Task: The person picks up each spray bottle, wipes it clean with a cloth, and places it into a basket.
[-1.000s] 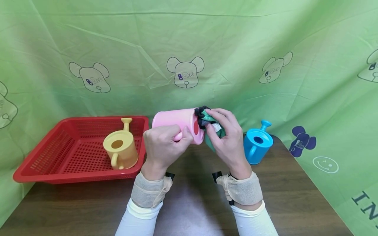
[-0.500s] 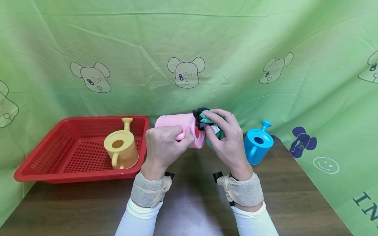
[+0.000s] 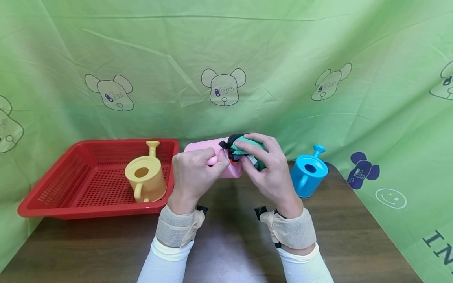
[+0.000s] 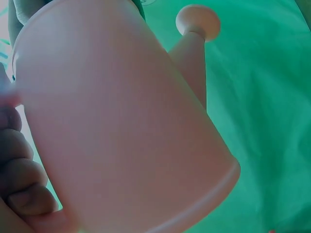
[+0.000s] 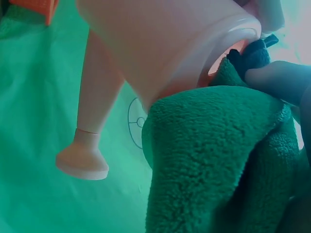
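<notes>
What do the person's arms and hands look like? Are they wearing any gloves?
The left sleeve and right sleeve are white. Past them, the left wrap and right wrap look beige and bandage-like, each with a small black piece poking out inward. The left hand and right hand are bare: no gloves.

The left hand (image 3: pixel 194 175) hides part of the pink can (image 3: pixel 199 146); the right hand (image 3: pixel 270 171) partly covers the cloth (image 5: pixel 199 141).
</notes>
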### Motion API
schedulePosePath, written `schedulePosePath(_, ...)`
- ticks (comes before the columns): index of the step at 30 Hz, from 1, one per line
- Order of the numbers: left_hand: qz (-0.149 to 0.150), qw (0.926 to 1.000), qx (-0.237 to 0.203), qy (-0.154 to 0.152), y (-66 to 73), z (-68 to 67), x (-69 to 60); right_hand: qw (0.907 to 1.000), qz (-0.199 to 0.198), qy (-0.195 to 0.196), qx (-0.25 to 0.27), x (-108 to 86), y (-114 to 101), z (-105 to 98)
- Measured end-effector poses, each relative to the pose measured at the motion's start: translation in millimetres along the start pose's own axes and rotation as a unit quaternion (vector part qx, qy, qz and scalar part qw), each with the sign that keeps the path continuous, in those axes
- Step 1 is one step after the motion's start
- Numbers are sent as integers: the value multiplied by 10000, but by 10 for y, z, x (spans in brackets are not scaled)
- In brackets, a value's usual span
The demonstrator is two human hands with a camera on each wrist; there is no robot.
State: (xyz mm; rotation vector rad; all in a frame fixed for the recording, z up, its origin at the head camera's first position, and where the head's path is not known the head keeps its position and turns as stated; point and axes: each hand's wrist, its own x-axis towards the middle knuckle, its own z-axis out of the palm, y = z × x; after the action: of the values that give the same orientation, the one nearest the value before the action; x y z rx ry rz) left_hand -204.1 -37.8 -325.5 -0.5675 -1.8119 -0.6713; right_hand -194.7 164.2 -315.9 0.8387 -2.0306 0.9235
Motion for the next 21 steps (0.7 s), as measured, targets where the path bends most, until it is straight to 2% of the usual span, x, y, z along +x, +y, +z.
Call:
schedulePosePath(11,-641,9979,19,79,-4,-1,-14,9990,-153,-396,139,-4,-17,-40)
schedulePosePath(21,-1024,9945,-46,199,-1,-11,-3,9976,-364,-519,284,9,5,-72)
